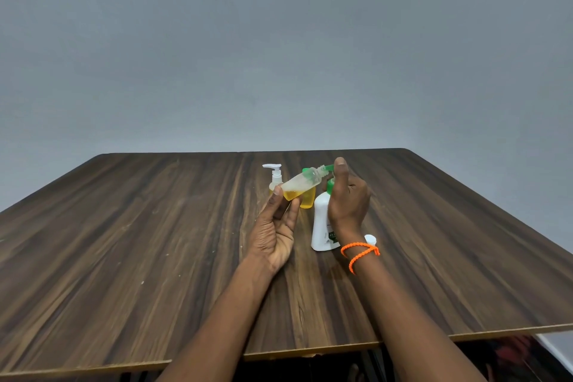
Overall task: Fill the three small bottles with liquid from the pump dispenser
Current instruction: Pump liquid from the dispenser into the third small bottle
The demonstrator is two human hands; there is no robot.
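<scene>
Left hand [274, 231] pinches tilted small clear bottle [302, 183] at green pump nozzle [328, 168]; right hand [347, 195] presses pump. Misalignment risks spill onto worktop [155, 242].

3 small bottles: 1 clear, tilted [302, 184]; 1 yellow w/ green cap [307, 199]; 1 w/ white pump [275, 178]. 1 big white dispenser [322, 226]. 1 loose white cap [370, 239]. 1 orange wristband [359, 253]. 1 table [139, 242]. 2 hands: left [276, 226], right [347, 198].
</scene>
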